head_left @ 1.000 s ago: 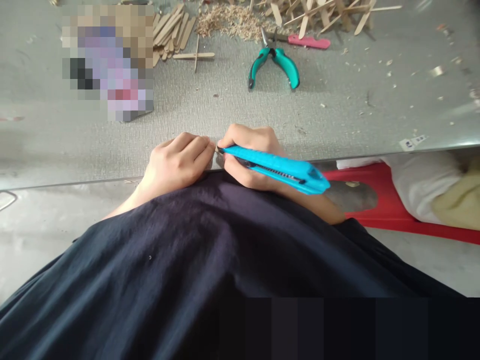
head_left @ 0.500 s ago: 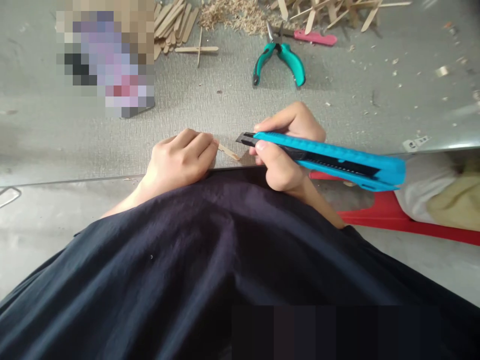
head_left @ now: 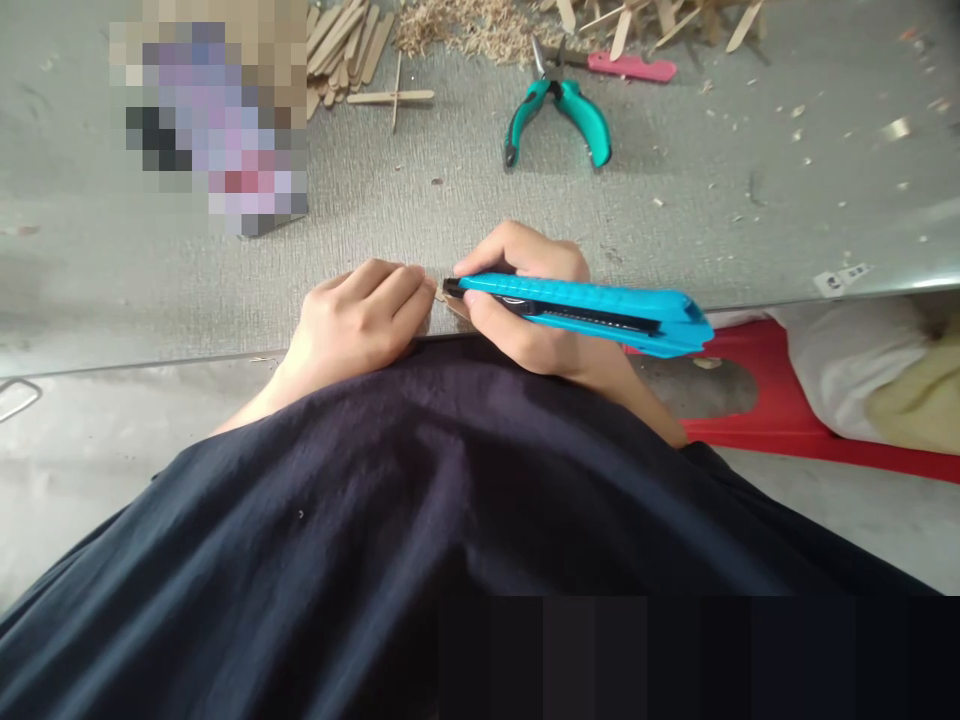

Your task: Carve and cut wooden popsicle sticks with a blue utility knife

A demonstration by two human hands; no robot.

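Near the table's front edge, my left hand (head_left: 367, 315) is closed on a wooden craft stick (head_left: 457, 306), whose free end sticks out to the right past the fingertips. My right hand (head_left: 529, 300) grips a blue utility knife (head_left: 600, 311) near its blade end, the handle pointing right. The knife's tip lies over the stick, close beside my left fingertips. Part of the stick is hidden by the knife and my right fingers, and I cannot tell how deep the blade sits in it.
Teal-handled pliers (head_left: 557, 100) and a pink-handled knife (head_left: 632, 67) lie beyond my hands. Craft sticks (head_left: 349, 45), a crossed pair (head_left: 395, 97) and wood shavings (head_left: 472, 28) are at the back. A blurred purple object (head_left: 217, 120) lies left; a red stool (head_left: 780, 390) stands below the edge.
My right hand has moved left with the utility knife, bringing its tip from beside the craft stick onto it. My left hand has stayed in place.
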